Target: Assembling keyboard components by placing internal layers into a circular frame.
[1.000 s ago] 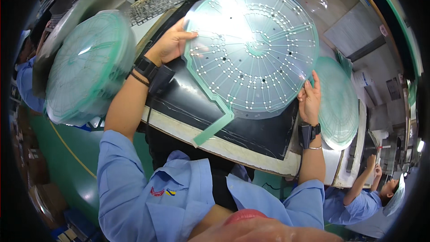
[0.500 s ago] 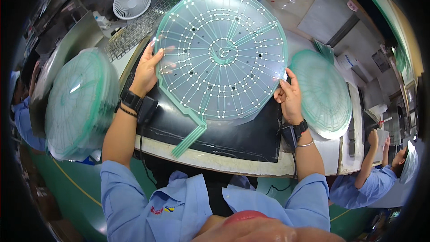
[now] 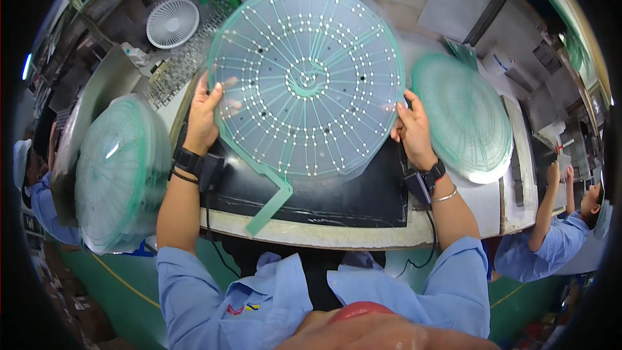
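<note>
Upright in front of me is a large, round, see-through circuit film (image 3: pixel 337 107) with green traces and rows of white dots. A green strip-like tail (image 3: pixel 269 209) juts from its lower left edge. My left hand (image 3: pixel 204 120) grips the film's left edge, thumb in front and fingers showing faintly through the sheet behind. At the right edge, my right hand (image 3: pixel 416 131) pinches the film between thumb and fingers. Below it lies a black mat (image 3: pixel 311 204) on the worktable.
Stacks of similar round films stand at left (image 3: pixel 107 175) and right (image 3: pixel 463 120). A white fan (image 3: pixel 172 23) sits at the far left beside a metal grid (image 3: pixel 184 58). Cords hang from black boxes at both my wrists. Co-workers in blue are at right (image 3: pixel 541 240) and far left (image 3: pixel 48 201).
The view has tilted a little. The film and both hands sit slightly further left in the picture, and both hands keep their hold on its edges.
</note>
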`<state>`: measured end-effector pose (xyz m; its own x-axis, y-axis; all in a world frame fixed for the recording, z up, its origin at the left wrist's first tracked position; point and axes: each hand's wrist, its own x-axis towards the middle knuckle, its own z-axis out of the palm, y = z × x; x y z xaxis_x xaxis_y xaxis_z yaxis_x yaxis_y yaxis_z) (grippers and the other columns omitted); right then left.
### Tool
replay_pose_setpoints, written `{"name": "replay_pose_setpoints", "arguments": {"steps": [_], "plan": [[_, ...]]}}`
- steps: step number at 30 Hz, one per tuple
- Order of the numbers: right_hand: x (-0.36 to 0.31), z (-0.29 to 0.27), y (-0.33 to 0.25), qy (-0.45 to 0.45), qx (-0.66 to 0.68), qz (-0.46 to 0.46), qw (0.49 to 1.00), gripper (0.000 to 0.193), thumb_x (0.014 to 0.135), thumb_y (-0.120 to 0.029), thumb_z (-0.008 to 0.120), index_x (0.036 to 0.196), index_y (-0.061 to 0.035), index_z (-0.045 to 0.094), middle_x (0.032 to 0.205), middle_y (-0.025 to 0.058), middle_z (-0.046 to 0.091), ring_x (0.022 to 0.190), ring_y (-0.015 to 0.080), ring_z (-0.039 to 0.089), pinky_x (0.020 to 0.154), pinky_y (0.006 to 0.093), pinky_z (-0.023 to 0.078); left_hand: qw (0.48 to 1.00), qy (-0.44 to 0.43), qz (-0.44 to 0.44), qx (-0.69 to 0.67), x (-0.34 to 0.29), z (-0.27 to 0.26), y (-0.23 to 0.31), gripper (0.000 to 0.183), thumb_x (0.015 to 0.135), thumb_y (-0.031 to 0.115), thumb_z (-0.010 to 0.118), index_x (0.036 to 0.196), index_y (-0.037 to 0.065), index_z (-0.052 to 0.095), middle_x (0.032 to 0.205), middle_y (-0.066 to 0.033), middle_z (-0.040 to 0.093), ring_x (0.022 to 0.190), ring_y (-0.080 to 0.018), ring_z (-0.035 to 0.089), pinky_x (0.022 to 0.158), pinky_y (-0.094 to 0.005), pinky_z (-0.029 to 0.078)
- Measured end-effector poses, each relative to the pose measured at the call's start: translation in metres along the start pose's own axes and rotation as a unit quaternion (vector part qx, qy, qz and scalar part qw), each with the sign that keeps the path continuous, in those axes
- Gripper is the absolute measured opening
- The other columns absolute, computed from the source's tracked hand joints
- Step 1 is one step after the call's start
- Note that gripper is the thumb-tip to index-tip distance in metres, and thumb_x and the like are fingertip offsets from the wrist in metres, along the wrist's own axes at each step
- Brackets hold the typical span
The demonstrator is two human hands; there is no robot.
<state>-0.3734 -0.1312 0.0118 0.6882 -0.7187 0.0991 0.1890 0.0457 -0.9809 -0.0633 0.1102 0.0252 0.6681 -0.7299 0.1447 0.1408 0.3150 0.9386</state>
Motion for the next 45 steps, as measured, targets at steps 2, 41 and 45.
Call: {"name": "replay_pose_setpoints", "arguments": {"steps": [2,41,45], "plan": [[-0.002,0.002,-0.001,0.004,0.000,-0.001,1.000,0.037,0.094,-0.019,0.046,0.127,-0.0057,0.035,0.095,0.0112,0.063,0.049,0.0063,0.050,0.042,0.0190,0.037,0.999,-0.030,-0.015,-0.019,0.001,-0.009,-0.002,0.050,0.091,0.010,0.048,0.137,0.018,0.028,0.118,-0.0127,0.054,0.073,-0.0167,0.064,0.061,-0.0275,0.056],[-0.006,-0.007,0.003,-0.086,0.057,0.004,0.995,0.046,0.097,-0.037,0.032,0.132,-0.0077,0.035,0.101,0.0111,0.062,0.064,0.0112,0.055,0.051,0.0190,0.041,1.000,-0.009,0.001,-0.019,0.001,-0.007,-0.008,0.044,0.093,0.014,0.047,0.134,0.017,0.031,0.125,-0.0128,0.050,0.082,-0.0198,0.065,0.063,-0.0286,0.058],[-0.010,-0.003,0.001,-0.093,0.060,0.007,0.994,0.045,0.097,-0.036,0.033,0.134,-0.0089,0.033,0.105,0.0122,0.061,0.068,0.0117,0.057,0.053,0.0196,0.043,1.000,-0.016,-0.011,-0.017,-0.001,-0.009,-0.007,0.047,0.093,0.013,0.046,0.137,0.016,0.027,0.125,-0.0135,0.050,0.084,-0.0202,0.064,0.064,-0.0283,0.058]]}}
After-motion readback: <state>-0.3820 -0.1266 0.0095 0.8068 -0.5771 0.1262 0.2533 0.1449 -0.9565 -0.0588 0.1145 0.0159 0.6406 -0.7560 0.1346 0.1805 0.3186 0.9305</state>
